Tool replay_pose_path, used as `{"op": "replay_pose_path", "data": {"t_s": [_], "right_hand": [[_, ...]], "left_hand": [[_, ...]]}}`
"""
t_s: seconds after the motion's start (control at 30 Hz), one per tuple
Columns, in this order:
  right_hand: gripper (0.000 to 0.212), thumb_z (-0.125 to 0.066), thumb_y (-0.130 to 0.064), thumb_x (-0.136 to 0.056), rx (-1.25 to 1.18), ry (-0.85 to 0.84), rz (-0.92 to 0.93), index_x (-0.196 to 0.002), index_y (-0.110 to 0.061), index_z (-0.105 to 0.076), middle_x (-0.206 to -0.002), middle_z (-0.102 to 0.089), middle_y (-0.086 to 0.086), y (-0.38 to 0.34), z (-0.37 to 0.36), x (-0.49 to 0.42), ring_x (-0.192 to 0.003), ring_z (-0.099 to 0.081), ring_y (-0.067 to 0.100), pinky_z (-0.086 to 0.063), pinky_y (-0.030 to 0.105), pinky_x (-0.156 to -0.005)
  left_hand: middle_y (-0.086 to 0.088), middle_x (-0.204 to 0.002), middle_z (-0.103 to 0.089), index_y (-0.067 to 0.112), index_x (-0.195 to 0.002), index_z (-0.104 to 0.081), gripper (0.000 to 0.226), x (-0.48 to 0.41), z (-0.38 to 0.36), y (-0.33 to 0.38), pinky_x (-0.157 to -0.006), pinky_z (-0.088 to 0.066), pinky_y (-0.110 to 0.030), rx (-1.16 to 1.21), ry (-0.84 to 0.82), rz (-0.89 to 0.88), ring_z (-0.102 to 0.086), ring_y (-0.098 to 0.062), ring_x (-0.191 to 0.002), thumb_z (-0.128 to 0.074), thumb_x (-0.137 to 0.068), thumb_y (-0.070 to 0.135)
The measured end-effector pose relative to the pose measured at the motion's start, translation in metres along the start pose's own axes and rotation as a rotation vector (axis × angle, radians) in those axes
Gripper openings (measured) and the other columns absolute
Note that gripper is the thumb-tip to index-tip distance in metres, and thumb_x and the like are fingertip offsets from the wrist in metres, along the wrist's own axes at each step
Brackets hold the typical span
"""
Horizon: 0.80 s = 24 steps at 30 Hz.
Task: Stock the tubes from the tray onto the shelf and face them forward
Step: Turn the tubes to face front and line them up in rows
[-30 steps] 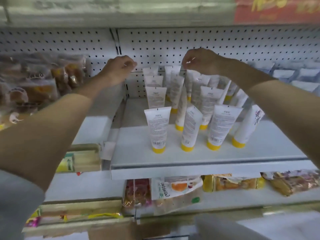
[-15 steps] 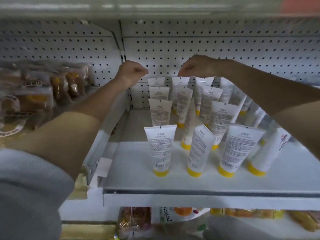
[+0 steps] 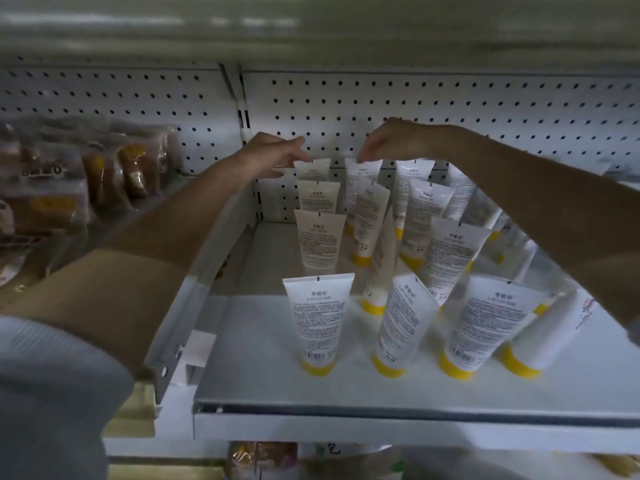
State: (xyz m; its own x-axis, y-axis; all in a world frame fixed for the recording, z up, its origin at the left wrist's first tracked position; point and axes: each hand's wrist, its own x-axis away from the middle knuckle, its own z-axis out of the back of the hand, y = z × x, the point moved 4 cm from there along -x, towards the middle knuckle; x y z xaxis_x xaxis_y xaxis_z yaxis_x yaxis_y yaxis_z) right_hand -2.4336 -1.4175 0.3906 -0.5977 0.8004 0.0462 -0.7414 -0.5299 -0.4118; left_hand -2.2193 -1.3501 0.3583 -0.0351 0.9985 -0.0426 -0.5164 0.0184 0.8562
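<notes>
Several white tubes with yellow caps stand cap-down in rows on the white shelf (image 3: 263, 382); the front-left tube (image 3: 318, 320) shows its printed back. My left hand (image 3: 273, 155) reaches to the back row, its fingers stretched out and touching the top crimp of the rear-left tube (image 3: 313, 169). My right hand (image 3: 391, 142) hangs over the neighbouring column with fingers curled down, pinching the top crimp of the rear tube (image 3: 367, 168). Tubes on the right lean against one another. No tray is in view.
A pegboard wall (image 3: 433, 109) backs the shelf and another shelf (image 3: 311, 32) hangs low overhead. Wrapped bread packs (image 3: 69, 178) fill the bay on the left. Snack bags (image 3: 263, 457) sit on the shelf below. A paper tag (image 3: 195, 355) hangs at the shelf's left bracket.
The view has moved closer to the shelf. Both hands dropped onto the back-row tube tops, and my left hand's fingers went from curled to stretched out.
</notes>
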Motion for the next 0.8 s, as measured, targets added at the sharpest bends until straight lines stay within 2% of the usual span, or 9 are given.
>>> {"op": "replay_pose_path", "data": {"t_s": [0.1, 0.23, 0.37, 0.43, 0.57, 0.63, 0.8], "right_hand": [[0.025, -0.061, -0.028, -0.091, -0.017, -0.004, 0.017, -0.108, -0.013, -0.071, -0.119, -0.064, -0.001, -0.003, -0.002, -0.002, -0.117, -0.054, 0.015, -0.041, 0.027, -0.101], [0.030, -0.062, -0.027, -0.089, -0.022, 0.013, 0.016, -0.107, -0.004, -0.070, -0.121, -0.064, 0.014, -0.004, -0.002, -0.007, -0.118, -0.055, 0.025, -0.042, 0.037, -0.105], [0.030, -0.060, -0.026, -0.092, -0.045, 0.020, 0.018, -0.113, -0.007, -0.068, -0.123, -0.062, 0.009, -0.002, -0.004, -0.010, -0.112, -0.057, 0.018, -0.044, 0.021, -0.088], [0.031, -0.060, -0.026, -0.093, -0.062, 0.022, 0.015, -0.115, -0.006, -0.067, -0.123, -0.062, 0.010, -0.001, -0.004, -0.012, -0.103, -0.058, 0.015, -0.044, 0.019, -0.083], [0.033, -0.060, -0.026, -0.093, -0.087, 0.009, 0.000, -0.118, -0.005, -0.065, -0.125, -0.061, 0.008, 0.001, -0.004, -0.014, -0.106, -0.060, 0.020, -0.047, 0.031, -0.097], [0.034, -0.060, -0.024, -0.092, -0.110, 0.007, -0.006, -0.118, -0.003, -0.064, -0.125, -0.060, 0.010, 0.001, -0.004, -0.014, -0.105, -0.061, 0.023, -0.048, 0.035, -0.099], [0.039, -0.062, -0.027, -0.091, -0.183, -0.023, -0.018, -0.120, -0.001, -0.062, -0.120, -0.060, 0.004, 0.004, -0.003, -0.015, -0.085, -0.064, 0.006, -0.049, 0.018, -0.079]], "left_hand": [[0.013, -0.120, -0.054, 0.022, -0.101, -0.074, 0.040, -0.001, -0.006, -0.003, -0.102, -0.042, -0.030, -0.030, -0.061, 0.015, -0.053, -0.010, -0.114, -0.045, -0.096, 0.050], [0.014, -0.127, -0.049, 0.024, -0.104, -0.073, 0.042, -0.003, -0.013, -0.006, -0.100, -0.044, -0.030, -0.031, -0.084, 0.027, -0.052, -0.013, -0.114, -0.044, -0.095, 0.053], [0.012, -0.128, -0.053, 0.023, -0.108, -0.071, 0.044, -0.004, -0.012, -0.010, -0.099, -0.045, -0.030, -0.007, -0.075, 0.017, -0.055, -0.013, -0.114, -0.043, -0.095, 0.054], [0.006, -0.130, -0.057, 0.025, -0.108, -0.071, 0.044, -0.005, -0.011, -0.012, -0.099, -0.046, -0.031, -0.004, -0.082, 0.017, -0.057, -0.015, -0.114, -0.043, -0.094, 0.055], [0.002, -0.129, -0.058, 0.025, -0.115, -0.068, 0.047, -0.005, -0.014, -0.013, -0.094, -0.047, -0.029, -0.002, -0.097, 0.027, -0.056, -0.016, -0.115, -0.041, -0.094, 0.057], [0.004, -0.129, -0.056, 0.024, -0.119, -0.066, 0.050, -0.005, -0.016, -0.011, -0.091, -0.047, -0.027, -0.006, -0.104, 0.031, -0.054, -0.016, -0.115, -0.039, -0.094, 0.058], [0.002, -0.135, -0.049, 0.024, -0.123, -0.063, 0.054, -0.008, -0.020, -0.006, -0.087, -0.044, -0.024, -0.037, -0.112, 0.044, -0.051, -0.016, -0.114, -0.035, -0.094, 0.060]]}}
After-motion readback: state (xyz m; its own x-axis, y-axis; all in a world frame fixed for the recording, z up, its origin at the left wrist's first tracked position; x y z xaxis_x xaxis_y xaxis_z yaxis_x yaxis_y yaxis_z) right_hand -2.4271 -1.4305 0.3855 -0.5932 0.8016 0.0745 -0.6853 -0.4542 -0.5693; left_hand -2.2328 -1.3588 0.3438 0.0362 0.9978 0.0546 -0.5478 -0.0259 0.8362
